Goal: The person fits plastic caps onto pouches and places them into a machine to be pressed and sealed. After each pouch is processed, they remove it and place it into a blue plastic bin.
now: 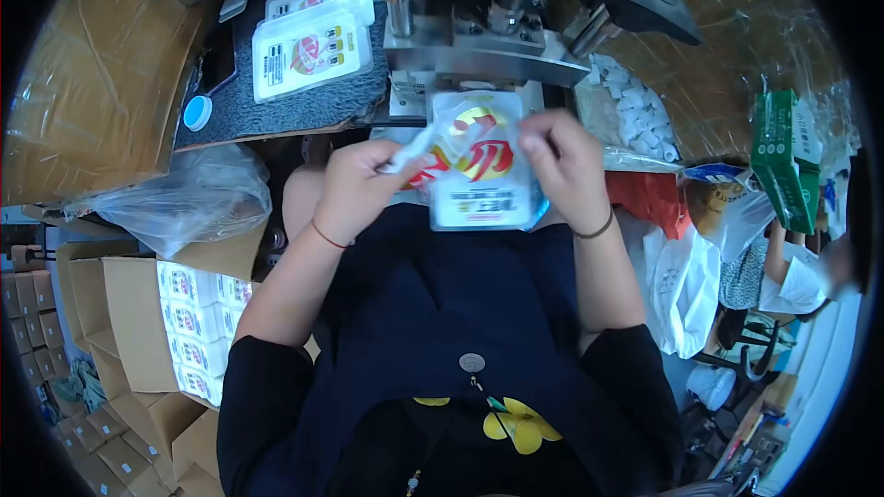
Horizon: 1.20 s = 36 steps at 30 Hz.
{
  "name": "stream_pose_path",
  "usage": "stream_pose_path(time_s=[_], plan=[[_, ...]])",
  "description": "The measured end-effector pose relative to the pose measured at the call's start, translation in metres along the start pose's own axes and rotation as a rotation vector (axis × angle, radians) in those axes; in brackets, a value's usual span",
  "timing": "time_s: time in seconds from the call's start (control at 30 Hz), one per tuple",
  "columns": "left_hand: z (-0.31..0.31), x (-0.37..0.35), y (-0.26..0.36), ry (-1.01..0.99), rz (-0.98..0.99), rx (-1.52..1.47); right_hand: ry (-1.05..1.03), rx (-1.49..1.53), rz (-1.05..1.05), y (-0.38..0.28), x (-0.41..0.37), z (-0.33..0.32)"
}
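Observation:
In front of my waist, below the press, is a clear plastic pack [477,186] with a red and yellow print. My right hand [566,170] pinches at its upper right edge, fingers curled and slightly smeared by motion. On the other side my left hand [361,186] is closed on a narrow white piece [411,149], blurred, which slants towards the pack's left edge. Red print shows right beside the left fingertips. The metal press [488,60] stands just beyond the pack's top edge.
More printed packs [308,53] are stacked on a grey mat [304,110], near a blue-white cap [197,112]. White plastic caps [635,110] lie heaped at right, by a green box [778,161]. An open carton [138,313] at lower left holds packs. Another person [783,267] sits at right.

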<state>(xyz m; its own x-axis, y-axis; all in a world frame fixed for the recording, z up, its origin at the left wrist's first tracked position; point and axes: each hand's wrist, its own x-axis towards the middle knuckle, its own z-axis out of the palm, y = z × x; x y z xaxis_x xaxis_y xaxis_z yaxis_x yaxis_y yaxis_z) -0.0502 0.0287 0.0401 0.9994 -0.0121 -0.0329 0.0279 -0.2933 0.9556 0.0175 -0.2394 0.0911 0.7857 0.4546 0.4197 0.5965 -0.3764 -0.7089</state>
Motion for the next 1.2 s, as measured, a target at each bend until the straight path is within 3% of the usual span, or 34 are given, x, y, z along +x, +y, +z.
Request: stream_pose_path(time_s=[0.07,0.17,0.3,0.33,0.43,0.5,0.57,0.67,0.73,0.83,0.87,0.93,0.97,1.0,1.1,1.17,1.2], plan=[[0.018,0.002,-0.001,-0.068,0.034,0.086,0.133,0.196,0.179,-0.007,0.011,0.000],[0.042,-0.002,0.000,-0.173,-0.052,-0.169,-0.018,-0.059,-0.172,-0.010,0.028,0.003],[0.062,-0.013,0.017,-0.368,-0.275,-0.643,-0.275,-0.216,-0.147,0.001,0.021,-0.021],[0.065,-0.011,0.007,-0.474,-0.361,-0.653,-0.383,-0.111,-0.067,0.002,0.019,-0.024],[0.071,-0.012,0.009,-0.593,-0.379,-0.818,-0.330,-0.258,-0.050,0.009,0.013,-0.040],[0.066,0.000,0.000,-0.565,-0.385,-0.831,-0.105,-0.638,0.062,0.025,0.009,-0.066],[0.056,0.017,-0.005,-0.494,-0.375,-0.830,-0.147,-1.051,0.521,0.054,0.006,-0.086],[0.037,0.049,-0.001,-0.433,-0.372,-0.906,-0.237,-1.134,0.440,0.083,-0.002,-0.089],[0.031,0.056,0.004,-0.427,-0.412,-0.912,-0.182,-1.003,0.402,0.099,0.002,-0.080],[0.038,0.058,-0.009,-0.230,-0.156,-0.787,-0.041,-0.853,0.200,0.121,0.000,-0.071],[0.020,0.062,-0.015,0.043,-0.156,-0.274,-0.005,-0.823,0.176,0.127,-0.002,-0.071],[-0.024,0.071,0.005,0.418,0.083,-0.132,0.032,-0.737,0.180,0.128,-0.008,-0.070],[-0.054,0.091,-0.017,0.715,0.423,0.587,0.036,-0.681,0.203,0.125,-0.009,-0.072],[-0.078,0.100,-0.033,0.638,0.458,0.888,0.042,-0.626,0.222,0.123,-0.009,-0.073],[-0.082,0.066,-0.050,0.262,0.347,1.321,0.115,-0.634,0.160,0.116,-0.016,-0.082],[-0.073,0.037,-0.035,0.096,0.429,1.159,0.247,-0.565,0.227,0.097,-0.021,-0.086],[-0.071,0.026,-0.041,0.170,0.421,1.032,0.313,-0.529,0.260,0.089,-0.021,-0.086]])
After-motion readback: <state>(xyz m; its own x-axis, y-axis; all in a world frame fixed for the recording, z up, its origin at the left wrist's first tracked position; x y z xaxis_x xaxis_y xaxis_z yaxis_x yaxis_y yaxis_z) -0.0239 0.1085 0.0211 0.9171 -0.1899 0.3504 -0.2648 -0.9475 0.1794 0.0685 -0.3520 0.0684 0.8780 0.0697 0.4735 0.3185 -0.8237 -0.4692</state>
